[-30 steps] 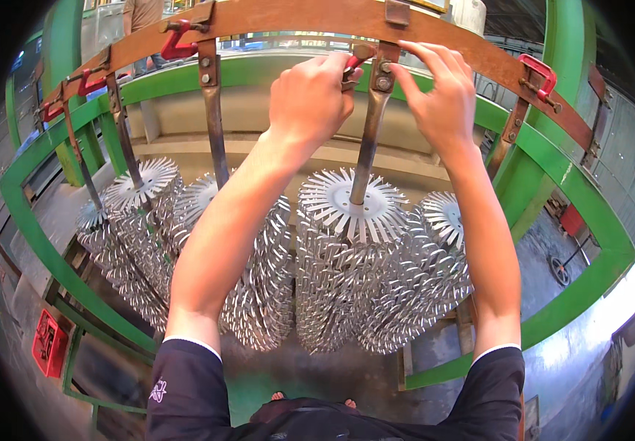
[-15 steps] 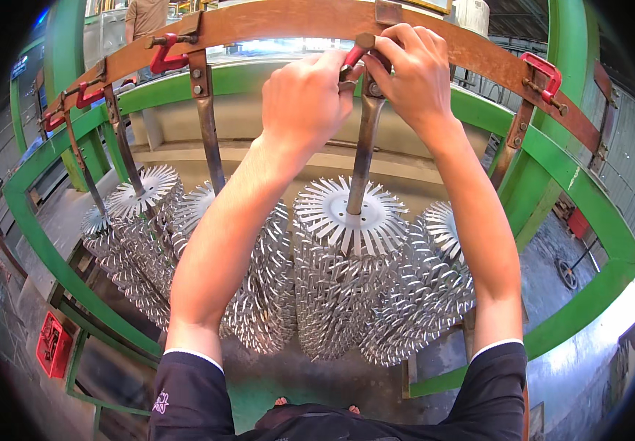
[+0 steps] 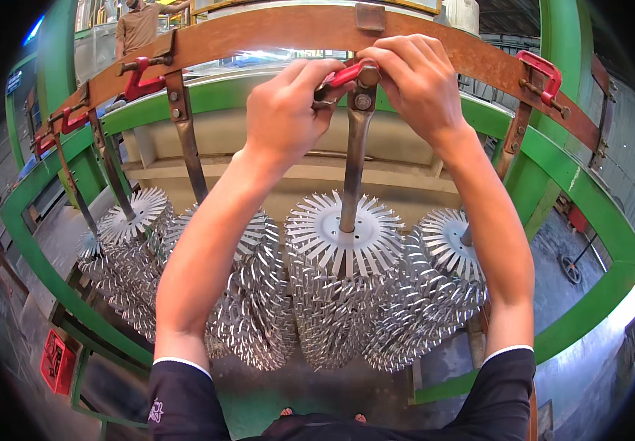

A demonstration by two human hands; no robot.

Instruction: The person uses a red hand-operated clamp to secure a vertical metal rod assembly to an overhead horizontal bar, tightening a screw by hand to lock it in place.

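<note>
A red C-clamp [image 3: 348, 74] is held between my hands, at the top of the middle metal hanger rod [image 3: 352, 158], just below the copper-coloured bar [image 3: 288, 28]. My left hand [image 3: 284, 110] is closed round the clamp's left end. With curled fingers, my right hand [image 3: 424, 84] grips its other end, beside a bolt head; the fingertips are partly hidden behind it. From the rod hangs a tall stack of silver finned discs [image 3: 344, 229]. Similar stacks hang on both sides, partly covered by my forearms.
Other red clamps [image 3: 141, 81] fix neighbouring rods to the bar, one clamp [image 3: 544, 76] at the right. A green frame [image 3: 597, 301] surrounds the stacks. A red bin [image 3: 57, 361] stands low at the left. Behind the bar, a person [image 3: 138, 29] stands at the upper left.
The clamp and both my hands have come down a little relative to the bar, and the clamp now lies over the rod's top. The whole view has shifted slightly.
</note>
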